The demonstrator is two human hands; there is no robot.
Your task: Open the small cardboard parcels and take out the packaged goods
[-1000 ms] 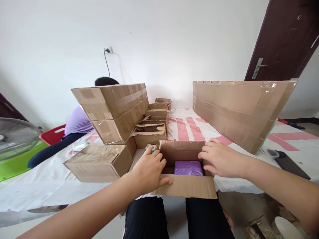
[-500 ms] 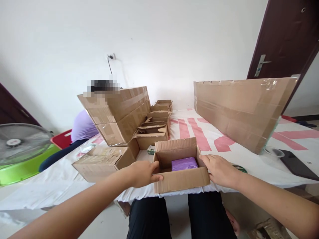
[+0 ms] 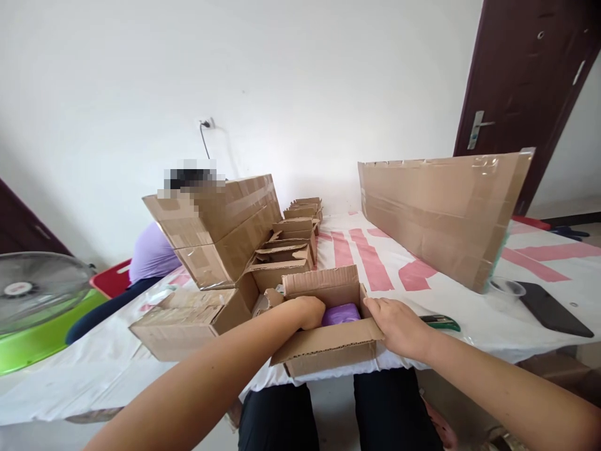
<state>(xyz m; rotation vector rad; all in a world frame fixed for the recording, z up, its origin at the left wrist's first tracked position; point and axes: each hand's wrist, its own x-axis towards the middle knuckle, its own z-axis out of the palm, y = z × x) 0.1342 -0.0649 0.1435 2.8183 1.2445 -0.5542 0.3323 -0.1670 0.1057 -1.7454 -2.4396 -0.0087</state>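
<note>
A small open cardboard box (image 3: 328,347) sits at the near edge of the table, with a purple packet (image 3: 342,312) inside it. My left hand (image 3: 308,311) reaches over the box's left side and rests inside it, against the purple packet. My right hand (image 3: 397,326) grips the box's right wall and front corner. The box's back flap stands up behind both hands.
Large taped cartons (image 3: 220,225) and a row of small open boxes (image 3: 291,241) stand at the left. A long cardboard panel (image 3: 436,213) stands at the right, with a green tape tool (image 3: 439,322), a clear cup (image 3: 504,289) and a dark phone (image 3: 549,308) nearby. Another person (image 3: 150,257) sits behind; a fan (image 3: 37,288) is at the left.
My left hand moved from the box's outer left wall to inside it, onto the purple packet. The box has turned slightly, and my right hand stayed on its right side.
</note>
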